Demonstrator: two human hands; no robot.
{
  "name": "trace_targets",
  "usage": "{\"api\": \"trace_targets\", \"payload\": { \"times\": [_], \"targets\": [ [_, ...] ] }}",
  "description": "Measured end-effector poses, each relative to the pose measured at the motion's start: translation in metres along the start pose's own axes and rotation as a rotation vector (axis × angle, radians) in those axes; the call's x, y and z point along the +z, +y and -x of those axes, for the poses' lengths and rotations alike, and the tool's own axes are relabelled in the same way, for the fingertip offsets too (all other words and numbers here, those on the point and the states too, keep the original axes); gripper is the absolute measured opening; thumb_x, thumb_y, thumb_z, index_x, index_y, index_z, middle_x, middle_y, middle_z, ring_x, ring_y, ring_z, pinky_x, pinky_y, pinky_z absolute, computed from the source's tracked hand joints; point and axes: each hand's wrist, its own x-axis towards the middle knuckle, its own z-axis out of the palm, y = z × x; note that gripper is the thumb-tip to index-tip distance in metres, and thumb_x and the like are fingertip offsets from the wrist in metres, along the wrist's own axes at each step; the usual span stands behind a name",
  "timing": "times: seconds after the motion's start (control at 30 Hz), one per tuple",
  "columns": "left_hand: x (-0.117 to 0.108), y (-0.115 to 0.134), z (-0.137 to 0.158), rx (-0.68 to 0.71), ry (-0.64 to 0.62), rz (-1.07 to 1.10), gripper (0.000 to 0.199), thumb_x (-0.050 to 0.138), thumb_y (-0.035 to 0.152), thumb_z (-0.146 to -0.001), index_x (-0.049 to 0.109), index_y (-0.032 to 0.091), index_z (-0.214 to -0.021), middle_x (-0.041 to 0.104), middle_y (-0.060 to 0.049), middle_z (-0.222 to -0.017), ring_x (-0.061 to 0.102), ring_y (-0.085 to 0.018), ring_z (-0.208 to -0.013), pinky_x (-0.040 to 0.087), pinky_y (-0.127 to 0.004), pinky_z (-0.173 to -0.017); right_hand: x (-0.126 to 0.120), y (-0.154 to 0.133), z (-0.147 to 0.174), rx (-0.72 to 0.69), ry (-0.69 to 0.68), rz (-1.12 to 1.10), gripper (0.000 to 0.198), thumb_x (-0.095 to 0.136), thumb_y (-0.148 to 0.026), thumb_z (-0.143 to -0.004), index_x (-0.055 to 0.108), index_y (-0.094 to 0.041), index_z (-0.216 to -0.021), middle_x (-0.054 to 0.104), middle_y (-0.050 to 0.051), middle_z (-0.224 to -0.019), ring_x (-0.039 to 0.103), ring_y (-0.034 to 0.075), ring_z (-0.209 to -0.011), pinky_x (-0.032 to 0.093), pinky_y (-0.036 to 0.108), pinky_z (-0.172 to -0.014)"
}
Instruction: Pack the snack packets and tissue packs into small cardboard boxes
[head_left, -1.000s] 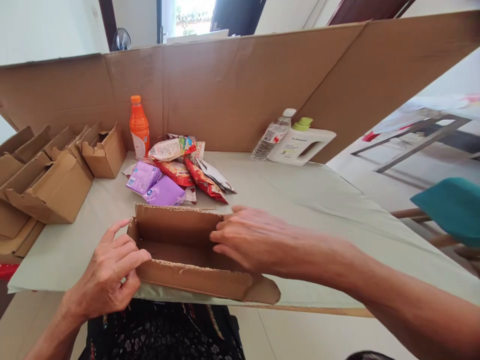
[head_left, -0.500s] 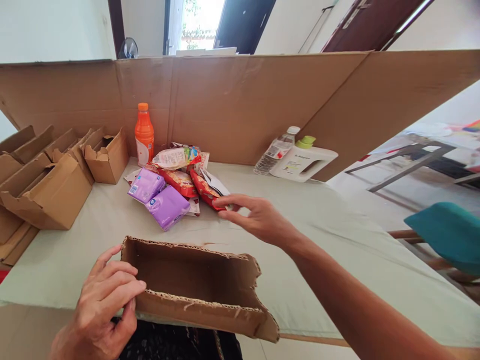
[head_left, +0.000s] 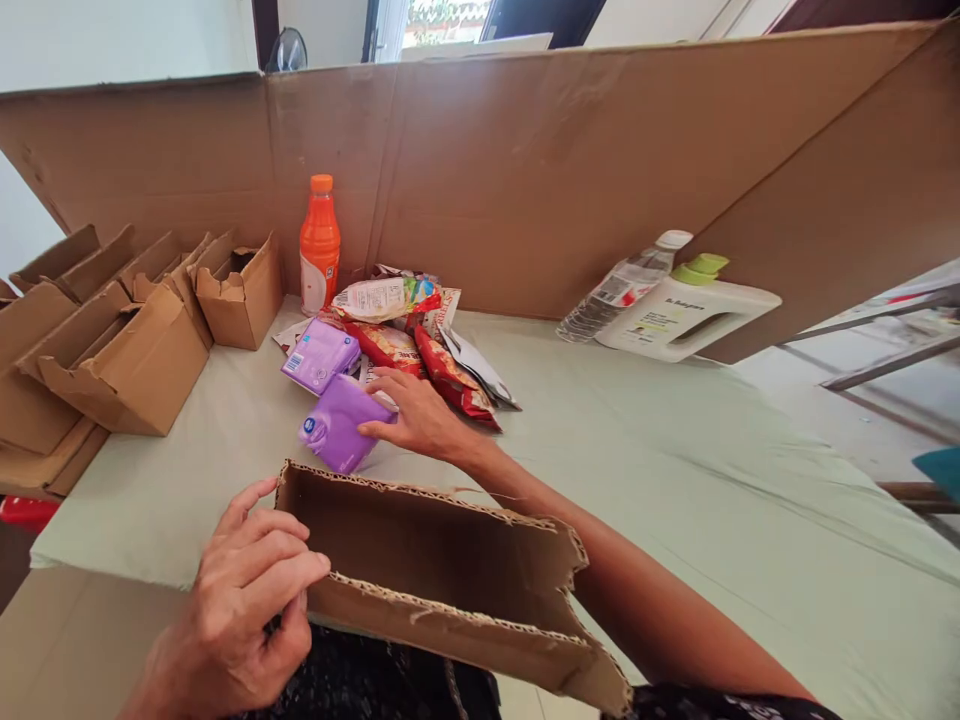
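My left hand [head_left: 247,590] grips the left end of an open cardboard box [head_left: 450,625] at the table's near edge. No items show inside the box, though its depths are dark. My right hand [head_left: 415,415] reaches across behind the box, its thumb and fingers around the right end of a purple tissue pack [head_left: 341,425]. A second purple pack [head_left: 322,355] lies just beyond it. Red snack bags [head_left: 457,375] and a light-coloured packet [head_left: 386,298] are heaped behind and to the right of that hand. A silvery packet [head_left: 480,365] rests on the pile's right side.
An orange drink bottle [head_left: 320,245] stands behind the pile. Several cardboard boxes [head_left: 142,360] line the left side. At the back right, a clear bottle [head_left: 622,285] leans beside a white jug [head_left: 686,315] with a green cap. A tall cardboard panel [head_left: 510,180] borders the pale-covered table [head_left: 675,480].
My right hand has moved left from the red snack bag to the nearer purple tissue pack. My left hand keeps its hold on the box. The camera view has shifted.
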Motion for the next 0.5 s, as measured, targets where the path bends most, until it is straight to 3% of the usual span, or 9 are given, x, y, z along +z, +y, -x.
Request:
{"api": "trace_targets", "payload": {
  "times": [0.17, 0.3, 0.37, 0.5],
  "targets": [
    [0.0, 0.0, 0.001, 0.011, -0.02, -0.02, 0.029, 0.054, -0.004, -0.083, 0.064, 0.017, -0.101, 0.07, 0.0, -0.081, 0.066, -0.016, -0.09, 0.044, -0.048, -0.115, 0.018, -0.012, 0.005, -0.037, -0.126, -0.293, 0.071, 0.071, -0.049, -0.084, 0.047, -0.023, -0.146, 0.064, 0.012, -0.137, 0.065, 0.031, -0.115, 0.052, 0.043, -0.096],
    [-0.005, 0.004, 0.002, 0.03, -0.04, -0.064, 0.028, 0.056, -0.003, -0.082, 0.064, 0.016, -0.101, 0.071, -0.001, -0.082, 0.066, -0.017, -0.088, 0.044, -0.052, -0.115, 0.012, -0.015, 0.007, -0.024, -0.071, -0.383, 0.066, 0.07, -0.04, -0.081, 0.052, -0.027, -0.143, 0.065, 0.009, -0.135, 0.064, 0.034, -0.117, 0.051, 0.049, -0.1],
    [-0.007, 0.005, 0.003, 0.037, -0.054, -0.081, 0.028, 0.057, -0.003, -0.083, 0.064, 0.016, -0.101, 0.071, -0.001, -0.082, 0.067, -0.017, -0.088, 0.043, -0.054, -0.116, -0.009, -0.012, 0.017, -0.018, 0.067, -0.42, 0.068, 0.074, -0.038, -0.075, 0.055, -0.023, -0.139, 0.065, 0.011, -0.135, 0.064, 0.035, -0.115, 0.052, 0.051, -0.099],
    [-0.009, 0.003, 0.006, 0.035, -0.039, -0.09, 0.027, 0.061, -0.001, -0.084, 0.064, 0.016, -0.104, 0.072, -0.002, -0.084, 0.068, -0.019, -0.091, 0.043, -0.055, -0.116, -0.073, -0.011, 0.064, -0.122, 0.596, -0.579, 0.074, 0.069, -0.056, -0.079, 0.052, -0.027, -0.145, 0.066, 0.011, -0.133, 0.067, 0.035, -0.112, 0.058, 0.054, -0.091]
  ]
}}
